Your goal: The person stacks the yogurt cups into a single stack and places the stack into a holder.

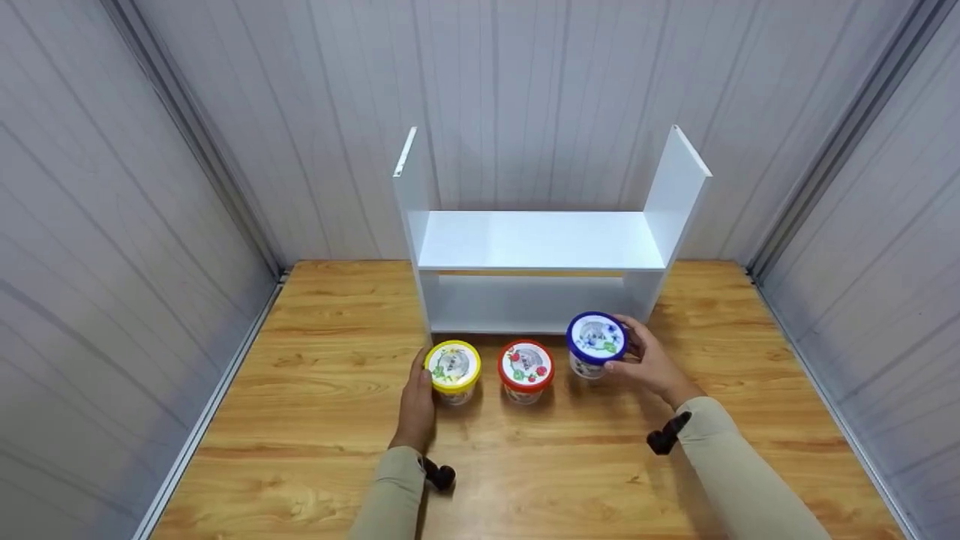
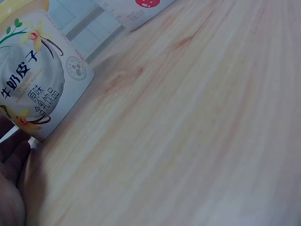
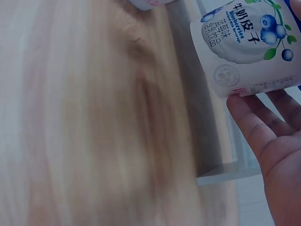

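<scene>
My right hand [image 1: 654, 366] grips a white cup with a blue lid [image 1: 597, 337], thumb in front and fingers behind. The right wrist view shows blueberries printed on this cup [image 3: 249, 47], with fingers [image 3: 256, 125] at its base. It is held upright near the shelf's front edge. At the left, my left hand [image 1: 417, 405] rests along the side of a yellow-lidded cup [image 1: 453, 367]. Vanilla flowers are printed on its wall in the left wrist view, where fingers [image 2: 14, 155] touch near its bottom. Between these two stands a red-lidded cup [image 1: 526, 366] with strawberries on top.
Behind the cups stands a white two-tier shelf [image 1: 540, 240] with tall side panels, against the back wall [image 1: 525, 97]. The cups are on a wood-grain table [image 1: 337, 375]. Panelled walls close in the left and right sides.
</scene>
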Motion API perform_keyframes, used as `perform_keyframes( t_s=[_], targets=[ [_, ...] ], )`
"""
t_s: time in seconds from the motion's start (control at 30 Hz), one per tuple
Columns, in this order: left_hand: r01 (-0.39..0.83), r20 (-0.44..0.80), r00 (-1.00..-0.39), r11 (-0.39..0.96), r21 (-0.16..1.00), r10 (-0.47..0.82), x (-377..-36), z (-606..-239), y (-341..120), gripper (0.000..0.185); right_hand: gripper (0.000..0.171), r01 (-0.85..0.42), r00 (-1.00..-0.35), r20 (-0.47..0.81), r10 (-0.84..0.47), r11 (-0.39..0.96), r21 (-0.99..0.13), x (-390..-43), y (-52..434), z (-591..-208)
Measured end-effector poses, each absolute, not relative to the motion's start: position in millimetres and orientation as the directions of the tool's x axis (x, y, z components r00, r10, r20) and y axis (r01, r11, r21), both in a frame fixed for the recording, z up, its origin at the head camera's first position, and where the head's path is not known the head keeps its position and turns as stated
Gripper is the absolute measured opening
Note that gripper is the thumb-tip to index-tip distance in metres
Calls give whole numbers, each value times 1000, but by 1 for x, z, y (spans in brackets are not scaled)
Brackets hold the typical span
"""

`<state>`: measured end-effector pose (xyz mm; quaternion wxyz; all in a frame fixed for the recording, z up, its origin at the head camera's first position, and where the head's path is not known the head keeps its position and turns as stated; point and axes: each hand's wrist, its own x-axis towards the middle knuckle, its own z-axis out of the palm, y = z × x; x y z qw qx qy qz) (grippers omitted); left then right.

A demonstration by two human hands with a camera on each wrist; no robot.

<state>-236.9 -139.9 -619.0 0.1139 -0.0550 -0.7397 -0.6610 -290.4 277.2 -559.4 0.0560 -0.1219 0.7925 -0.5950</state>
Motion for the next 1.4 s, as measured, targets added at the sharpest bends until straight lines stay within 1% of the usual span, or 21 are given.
perform_keyframes(
  t_s=[0.17, 0.43, 0.63, 0.8, 1.03, 1.4],
  targets=[
    [230, 241, -968, 139, 963, -70, -237, -617, -138, 48, 92, -162, -962, 90, -258, 275, -948, -296, 275, -549],
    [222, 235, -969, 145, 964, -78, -236, -617, -137, 48, 94, -166, -960, 87, -266, 294, -941, -300, 265, -534],
    [189, 198, -977, 116, 975, -75, -245, -636, -137, 50, 94, -171, -953, 89, -290, 271, -947, -302, 255, -528],
    [212, 231, -968, 173, 962, -99, -253, -652, -140, 50, 94, -179, -948, 94, -306, 265, -947, -305, 246, -523],
    [228, 242, -967, 157, 961, -78, -237, -619, -137, 48, 96, -173, -948, 82, -309, 280, -944, -308, 235, -518],
    [235, 254, -962, 170, 957, -98, -237, -618, -137, 47, 96, -164, -946, 73, -315, 270, -949, -310, 211, -515]
  ],
)
